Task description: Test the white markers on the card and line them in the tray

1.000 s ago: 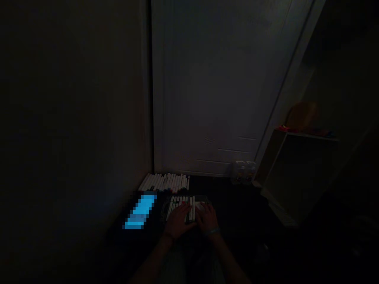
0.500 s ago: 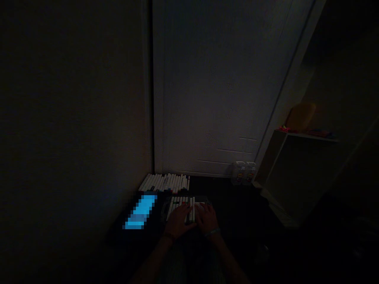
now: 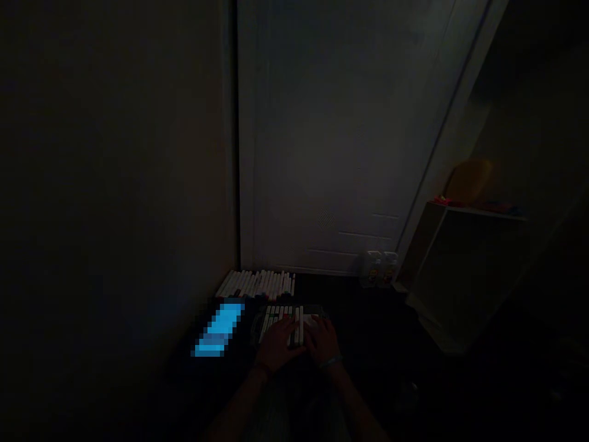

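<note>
In the dim head view, a row of white markers (image 3: 275,311) lies in a shallow dark tray or case (image 3: 254,334). My left hand (image 3: 277,342) rests over these markers, fingers stretched forward and thumb reaching right. Two white markers (image 3: 301,325) stand out between my hands, lying lengthwise. My right hand (image 3: 323,339) lies beside them with its fingers spread over a pale patch (image 3: 314,320) at the right end of the row. Both hands touch the set from above. The undersides of the fingers are hidden and dark.
Behind the tray lies a longer row of white markers (image 3: 257,285). A lit blue screen (image 3: 218,330), pixelated, is at the left. Two clear containers (image 3: 381,269) stand by the white panel (image 3: 322,153). A shelf unit (image 3: 453,276) at the right bears an orange object (image 3: 468,181).
The picture has grown a little darker. Both hands and the markers stay in nearly the same places.
</note>
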Available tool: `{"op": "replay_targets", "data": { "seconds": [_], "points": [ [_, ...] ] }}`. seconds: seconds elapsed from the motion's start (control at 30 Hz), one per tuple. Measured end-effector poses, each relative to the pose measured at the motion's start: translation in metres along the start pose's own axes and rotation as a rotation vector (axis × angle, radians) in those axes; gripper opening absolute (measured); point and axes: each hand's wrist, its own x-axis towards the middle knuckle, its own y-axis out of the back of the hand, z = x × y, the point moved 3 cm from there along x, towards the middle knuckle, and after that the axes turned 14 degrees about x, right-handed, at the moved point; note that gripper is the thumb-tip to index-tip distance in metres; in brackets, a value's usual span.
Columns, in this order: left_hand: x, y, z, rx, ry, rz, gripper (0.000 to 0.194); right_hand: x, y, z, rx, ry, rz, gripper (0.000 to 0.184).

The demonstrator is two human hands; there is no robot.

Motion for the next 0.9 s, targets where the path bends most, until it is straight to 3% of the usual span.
{"op": "replay_targets", "data": {
  "seconds": [0.9],
  "points": [
    [-0.0013, -0.0005, -0.0005, -0.010, 0.026, 0.033, 0.062, -0.0009, 0.0031, -0.0040, 0.013, 0.020, 0.014, 0.032]
  ]
}}
